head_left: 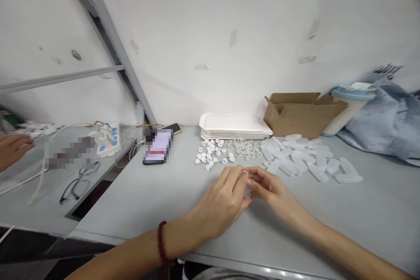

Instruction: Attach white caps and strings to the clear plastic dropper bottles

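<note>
"Phone at the left, screen lit. What do I have to the right of it?"

"White caps, loose in a heap toward the far side of the table. Nearer than those is the left hand, its fingers curled around a small translucent piece. That piece sits between the two hands, over the near part of the table, short of the pale loops."

"How tight is the grasp?"

"I can't tell from here; the fingers hide most of the piece. Right of it I see the right hand, thumb and fingertips pinching the same piece from the other side. I'd let the left do the steadying and save the right for fine moves, since its fingertips look better placed."

"And what should I watch for?"

"Squeezing. The piece looks smooth, so I judge a hard pinch could make it slip. I'd turn both wrists slightly to bring the hidden side into my view. I'd also work low, so that anything dropped lands close by, well clear of the heap of translucent pieces at the far right."
</note>
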Demonstrator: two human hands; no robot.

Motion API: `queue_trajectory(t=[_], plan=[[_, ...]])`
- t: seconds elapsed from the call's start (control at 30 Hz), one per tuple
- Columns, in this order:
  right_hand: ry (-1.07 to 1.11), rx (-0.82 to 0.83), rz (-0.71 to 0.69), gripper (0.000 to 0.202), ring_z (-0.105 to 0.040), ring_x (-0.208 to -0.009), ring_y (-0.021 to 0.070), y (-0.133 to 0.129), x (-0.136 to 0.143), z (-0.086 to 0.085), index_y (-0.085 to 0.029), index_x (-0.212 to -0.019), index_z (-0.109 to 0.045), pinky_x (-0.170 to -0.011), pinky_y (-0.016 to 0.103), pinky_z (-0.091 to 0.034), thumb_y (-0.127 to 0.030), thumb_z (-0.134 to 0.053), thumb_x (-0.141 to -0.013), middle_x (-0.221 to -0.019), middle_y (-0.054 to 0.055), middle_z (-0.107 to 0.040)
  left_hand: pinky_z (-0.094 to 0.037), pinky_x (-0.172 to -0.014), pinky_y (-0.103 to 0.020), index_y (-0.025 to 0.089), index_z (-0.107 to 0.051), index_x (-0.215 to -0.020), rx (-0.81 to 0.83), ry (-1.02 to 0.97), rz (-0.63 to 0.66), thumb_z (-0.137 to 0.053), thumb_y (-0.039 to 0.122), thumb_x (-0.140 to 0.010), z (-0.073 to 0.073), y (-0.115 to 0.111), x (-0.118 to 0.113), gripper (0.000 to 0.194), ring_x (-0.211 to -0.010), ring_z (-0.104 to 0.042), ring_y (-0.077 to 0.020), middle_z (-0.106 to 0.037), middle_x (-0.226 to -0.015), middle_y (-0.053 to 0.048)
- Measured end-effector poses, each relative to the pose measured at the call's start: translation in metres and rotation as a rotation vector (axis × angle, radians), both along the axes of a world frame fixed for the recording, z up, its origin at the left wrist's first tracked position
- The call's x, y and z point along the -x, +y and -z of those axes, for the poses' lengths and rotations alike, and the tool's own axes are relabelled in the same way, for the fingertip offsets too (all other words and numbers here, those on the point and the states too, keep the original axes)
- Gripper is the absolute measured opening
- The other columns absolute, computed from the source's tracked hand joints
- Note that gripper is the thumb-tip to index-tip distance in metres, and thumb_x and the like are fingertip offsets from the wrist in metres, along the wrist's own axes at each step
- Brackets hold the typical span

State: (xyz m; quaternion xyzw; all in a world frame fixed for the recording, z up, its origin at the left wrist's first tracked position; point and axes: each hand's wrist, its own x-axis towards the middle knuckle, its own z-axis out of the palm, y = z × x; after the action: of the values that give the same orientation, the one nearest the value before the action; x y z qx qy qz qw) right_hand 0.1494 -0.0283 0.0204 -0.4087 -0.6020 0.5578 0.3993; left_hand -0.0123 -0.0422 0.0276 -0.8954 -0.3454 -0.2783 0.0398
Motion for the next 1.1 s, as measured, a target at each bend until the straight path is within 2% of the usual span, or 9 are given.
queue_trajectory(t=[0.2,0.3,0.47,0.67,0.83,0.93,1.03,1.1], plan=[[0.088,-0.01,-0.007,0.024,-0.063,-0.081,0.017,-0.001,0.001,-0.002,-0.018,-0.098,-0.056,-0.07,0.029,-0.051,-0.037,-0.055,-0.084,-0.086,0.006,-0.066,-0.054,-0.088,-0.043,0.009,-0.047,-0.113,-0.098,-0.102,0.05,-0.054,0.012,-0.085,0.006,0.004,0.002,0.028,-0.108,-0.057,-0.0282,-0.058,-0.11,-0.019],[0.128,0.02,0.034,0.019,-0.062,-0.083,0.016,-0.001,0.002,-0.001,-0.017,-0.096,-0.055,-0.073,0.029,-0.051,-0.031,-0.056,-0.084,-0.087,0.005,-0.065,-0.055,-0.088,-0.041,0.012,-0.044,-0.12,-0.145,-0.13,0.052,-0.051,0.013,-0.088,0.013,0.005,0.003,0.033,-0.11,-0.057,-0.0264,-0.058,-0.115,-0.017],[0.111,0.076,0.073,0.01,-0.061,-0.079,0.0128,-0.003,0.003,-0.004,-0.016,-0.095,-0.055,-0.069,0.025,-0.05,-0.018,-0.051,-0.087,-0.08,0.002,-0.063,-0.055,-0.089,-0.04,0.016,-0.042,-0.127,-0.187,-0.127,0.05,-0.054,0.014,-0.087,0.019,0.004,0.004,0.042,-0.107,-0.06,-0.0257,-0.06,-0.114,-0.014],[0.042,0.054,0.084,0.011,-0.061,-0.074,0.0121,-0.007,0.003,-0.01,-0.014,-0.096,-0.056,-0.068,0.025,-0.049,-0.017,-0.052,-0.087,-0.079,0.001,-0.062,-0.054,-0.09,-0.035,0.015,-0.04,-0.13,-0.074,-0.129,-0.017,-0.055,0.022,-0.088,0.017,0.003,0.005,0.045,-0.109,-0.058,-0.0235,-0.054,-0.124,-0.015],[0.051,0.143,0.06,0.012,-0.063,-0.081,0.0141,-0.008,0.002,-0.01,-0.013,-0.095,-0.058,-0.072,0.027,-0.051,-0.017,-0.057,-0.083,-0.09,0.005,-0.065,-0.051,-0.093,-0.035,0.017,-0.042,-0.13,-0.072,-0.127,0.023,-0.059,0.023,-0.087,0.016,0.001,0.01,0.046,-0.108,-0.059,-0.0217,-0.057,-0.121,-0.011],[-0.014,0.157,-0.021,0.015,-0.064,-0.083,0.0151,-0.01,0.0,-0.011,-0.013,-0.098,-0.058,-0.077,0.03,-0.052,-0.017,-0.057,-0.083,-0.094,0.006,-0.066,-0.05,-0.095,-0.033,0.016,-0.042,-0.13,-0.075,-0.094,0.053,-0.06,0.023,-0.086,0.014,-0.003,0.019,0.049,-0.107,-0.059,-0.0206,-0.058,-0.12,-0.01],[-0.119,0.103,-0.076,0.021,-0.063,-0.096,0.0185,-0.012,-0.005,-0.017,-0.014,-0.102,-0.059,-0.086,0.035,-0.05,-0.022,-0.06,-0.083,-0.104,0.008,-0.066,-0.05,-0.094,-0.032,0.018,-0.045,-0.129,-0.058,-0.044,0.003,-0.06,0.022,-0.086,0.012,-0.008,0.029,0.045,-0.106,-0.06,-0.0197,-0.06,-0.118,-0.008],[-0.189,0.041,-0.035,0.024,-0.06,-0.103,0.0198,-0.013,-0.011,-0.023,-0.015,-0.105,-0.059,-0.09,0.037,-0.048,-0.026,-0.06,-0.083,-0.113,0.009,-0.063,-0.051,-0.092,-0.031,0.02,-0.047,-0.126,-0.038,-0.029,-0.068,-0.059,0.024,-0.087,0.012,-0.011,0.035,0.041,-0.104,-0.062,-0.0196,-0.061,-0.118,-0.006]])
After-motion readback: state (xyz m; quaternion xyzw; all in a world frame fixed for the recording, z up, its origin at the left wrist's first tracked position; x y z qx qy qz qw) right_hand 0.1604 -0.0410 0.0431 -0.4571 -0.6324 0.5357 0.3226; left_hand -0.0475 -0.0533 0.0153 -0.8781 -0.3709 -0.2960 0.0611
